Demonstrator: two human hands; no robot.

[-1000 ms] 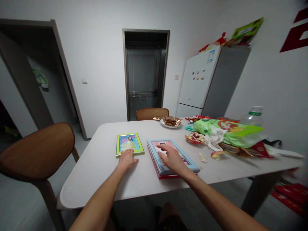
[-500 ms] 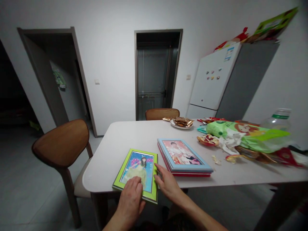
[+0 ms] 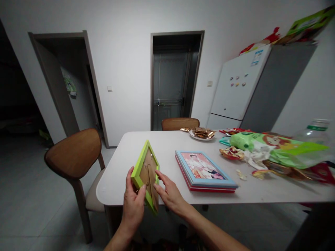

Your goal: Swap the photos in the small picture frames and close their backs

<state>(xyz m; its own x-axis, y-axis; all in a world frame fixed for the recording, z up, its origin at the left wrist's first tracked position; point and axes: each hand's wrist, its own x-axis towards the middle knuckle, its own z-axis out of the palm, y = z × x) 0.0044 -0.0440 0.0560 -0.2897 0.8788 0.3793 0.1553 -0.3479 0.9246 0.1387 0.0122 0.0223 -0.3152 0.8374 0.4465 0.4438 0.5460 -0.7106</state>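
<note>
A green picture frame (image 3: 148,170) stands tilted up near the table's front left, its brown backing board turned towards me. My left hand (image 3: 133,202) grips its lower left side, thumb on the back and fingers round the outer edge. At the right edge of the frame, my right hand (image 3: 169,193) has its fingers and thumb closed on the rim. The picture side faces away and is hidden. To the right lies a stack of picture frames (image 3: 206,170), a light blue one with a pinkish picture on top and red edges beneath.
The white table (image 3: 115,174) has rounded corners. A plate of wrapped snacks (image 3: 202,134) sits at the back. On the right lie a green plastic bag (image 3: 282,144), an opened pomegranate (image 3: 231,152), crumpled tissue and peel. Wooden chairs (image 3: 75,153) stand left and behind; a fridge (image 3: 235,87) stands back right.
The green picture frame was lying picture side up with both hands on it; now it is raised and turned so its back shows. The view has shifted slightly left.
</note>
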